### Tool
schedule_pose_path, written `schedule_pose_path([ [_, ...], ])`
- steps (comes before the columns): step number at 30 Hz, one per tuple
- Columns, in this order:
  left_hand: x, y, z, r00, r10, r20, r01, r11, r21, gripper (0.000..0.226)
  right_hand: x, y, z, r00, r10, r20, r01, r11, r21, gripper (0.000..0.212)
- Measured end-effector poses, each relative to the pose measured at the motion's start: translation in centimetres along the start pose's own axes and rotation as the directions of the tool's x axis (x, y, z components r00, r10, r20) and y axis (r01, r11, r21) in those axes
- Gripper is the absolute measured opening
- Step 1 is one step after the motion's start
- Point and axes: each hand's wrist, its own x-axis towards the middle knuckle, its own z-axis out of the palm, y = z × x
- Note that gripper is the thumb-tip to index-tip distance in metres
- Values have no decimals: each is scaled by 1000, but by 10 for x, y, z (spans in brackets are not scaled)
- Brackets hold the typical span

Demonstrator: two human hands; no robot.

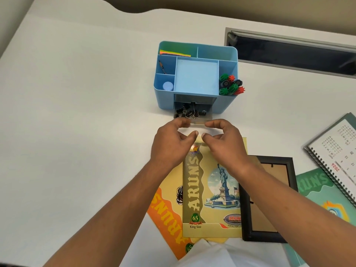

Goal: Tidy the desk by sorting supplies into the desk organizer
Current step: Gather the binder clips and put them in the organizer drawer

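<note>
Both hands, left (170,140) and right (224,140), pinched the clear plastic drawer (192,116) of black binder clips (189,112), the pale blue plastic desk organizer (227,54) lying at twelve o'clock.

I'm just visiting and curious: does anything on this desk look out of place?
Yes. The organizer's clear drawer is pulled out, full of black clips, and the markers poke over its right rim.
</note>
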Motion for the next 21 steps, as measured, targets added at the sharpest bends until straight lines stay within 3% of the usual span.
schedule_pose_path([
  [11,13,6,-10,984,-23,174,6,995,96,70,16,-9,-4,999,-31,-28,29,999,-37,36],
  [18,22,8,-11,987,-19,162,5,996,89,71,15,-5,-6,998,-20,-66,21,1000,13,37],
  [21,25,8,-14,994,-1,110,-7,997,72,56,14,-1,-12,996,-4,-84,6,999,32,29],
])
